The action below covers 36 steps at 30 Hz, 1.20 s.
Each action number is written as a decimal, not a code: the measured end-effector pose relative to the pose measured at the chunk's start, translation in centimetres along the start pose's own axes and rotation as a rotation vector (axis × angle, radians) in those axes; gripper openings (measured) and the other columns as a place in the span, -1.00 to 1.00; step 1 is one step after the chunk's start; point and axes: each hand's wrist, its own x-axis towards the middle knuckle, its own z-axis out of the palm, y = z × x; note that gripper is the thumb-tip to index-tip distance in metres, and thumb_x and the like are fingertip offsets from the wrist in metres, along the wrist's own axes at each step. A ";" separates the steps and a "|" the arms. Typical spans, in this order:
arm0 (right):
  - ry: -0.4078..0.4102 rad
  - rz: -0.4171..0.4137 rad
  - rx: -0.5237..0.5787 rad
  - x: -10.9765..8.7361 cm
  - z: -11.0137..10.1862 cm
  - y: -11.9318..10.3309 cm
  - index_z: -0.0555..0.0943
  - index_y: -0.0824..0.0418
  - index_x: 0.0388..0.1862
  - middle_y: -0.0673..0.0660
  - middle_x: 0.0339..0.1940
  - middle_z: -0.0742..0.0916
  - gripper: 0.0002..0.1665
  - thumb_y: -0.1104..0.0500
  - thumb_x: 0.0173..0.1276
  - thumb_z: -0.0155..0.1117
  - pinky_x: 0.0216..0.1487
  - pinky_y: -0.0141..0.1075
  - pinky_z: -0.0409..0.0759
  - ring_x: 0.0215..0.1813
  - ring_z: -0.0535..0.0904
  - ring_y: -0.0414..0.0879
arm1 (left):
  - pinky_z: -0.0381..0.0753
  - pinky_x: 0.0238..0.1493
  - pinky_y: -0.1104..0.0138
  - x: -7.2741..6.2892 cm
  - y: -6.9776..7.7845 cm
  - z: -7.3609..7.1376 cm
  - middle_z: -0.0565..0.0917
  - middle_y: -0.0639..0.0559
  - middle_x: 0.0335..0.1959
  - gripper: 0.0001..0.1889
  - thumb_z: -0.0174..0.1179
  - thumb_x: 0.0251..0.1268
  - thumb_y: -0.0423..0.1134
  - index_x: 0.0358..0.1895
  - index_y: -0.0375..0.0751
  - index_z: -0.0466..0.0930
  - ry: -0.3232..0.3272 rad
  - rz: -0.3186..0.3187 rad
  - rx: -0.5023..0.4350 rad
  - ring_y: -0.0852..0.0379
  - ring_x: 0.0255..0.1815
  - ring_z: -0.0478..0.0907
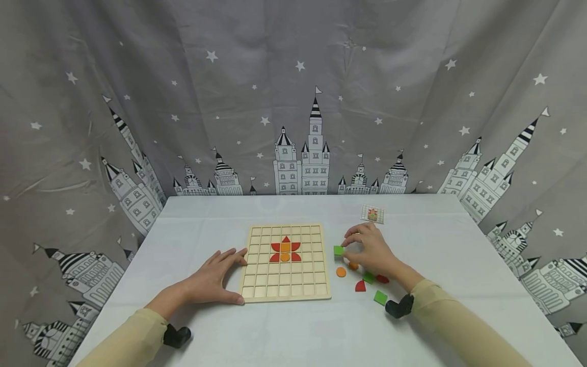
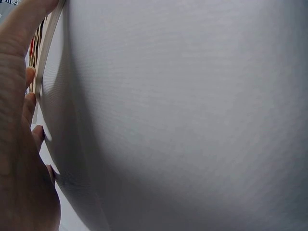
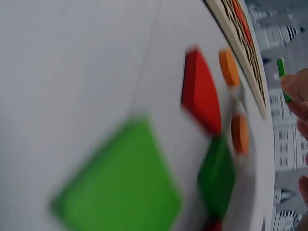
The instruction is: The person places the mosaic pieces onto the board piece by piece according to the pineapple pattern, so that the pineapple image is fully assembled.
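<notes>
My right hand [image 1: 372, 251] pinches a green square tile [image 1: 338, 251] between thumb and fingertips, just off the right edge of the wooden grid board [image 1: 286, 299]. In the right wrist view the held tile [image 3: 282, 68] shows edge-on, raised above the table. My left hand [image 1: 207, 281] rests along the board's left edge, thumb at the near corner and fingers spread further up. On the grid lie an orange square [image 1: 286, 247], an orange disc [image 1: 285, 257], a red triangle [image 1: 286, 239] and several red quarter-round tiles [image 1: 295, 258].
Right of the board lie loose pieces: an orange disc [image 1: 341, 272], another orange disc [image 1: 353, 266] by my hand, red quarter-round tiles [image 1: 360, 286] and green tiles [image 1: 380, 297]. A small pattern card [image 1: 372, 214] lies further back. A grey castle-print curtain [image 1: 257, 102] hangs behind the table.
</notes>
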 end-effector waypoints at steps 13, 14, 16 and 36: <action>-0.027 -0.197 0.007 2.8 4.6 -6.1 0.79 -0.02 -0.29 -0.06 0.00 0.67 -0.85 0.02 0.17 0.56 0.27 0.01 0.40 0.21 0.41 -0.02 | -0.20 0.61 -0.19 0.0 0.1 0.0 0.19 0.03 0.63 -0.04 0.43 -0.24 0.56 0.24 0.12 0.41 0.000 -0.005 -0.001 -0.22 0.63 0.00; -0.029 -0.203 0.003 2.9 5.0 -6.4 0.79 -0.02 -0.29 -0.06 0.00 0.68 -0.85 0.02 0.17 0.55 0.26 0.00 0.41 0.21 0.41 -0.03 | -0.19 0.61 -0.19 0.0 0.1 0.0 0.19 0.03 0.63 -0.04 0.43 -0.24 0.56 0.24 0.12 0.41 0.001 -0.005 0.000 -0.22 0.63 0.00; -0.034 -0.217 -0.011 3.2 5.6 -6.8 0.80 -0.03 -0.30 -0.06 0.00 0.68 -0.85 0.00 0.17 0.56 0.24 -0.02 0.41 0.20 0.42 -0.03 | -0.19 0.61 -0.19 0.0 0.1 0.0 0.19 0.03 0.63 -0.04 0.43 -0.24 0.57 0.24 0.12 0.41 0.002 -0.005 0.003 -0.22 0.63 0.00; -0.048 -0.249 -0.064 3.8 8.3 -9.0 0.81 -0.07 -0.30 -0.10 -0.03 0.67 -0.85 -0.05 0.19 0.54 0.30 -0.09 0.40 0.16 0.41 -0.10 | -0.19 0.61 -0.19 0.0 0.0 0.0 0.19 0.02 0.63 -0.03 0.42 -0.25 0.58 0.24 0.12 0.41 0.012 0.004 0.008 -0.22 0.63 0.01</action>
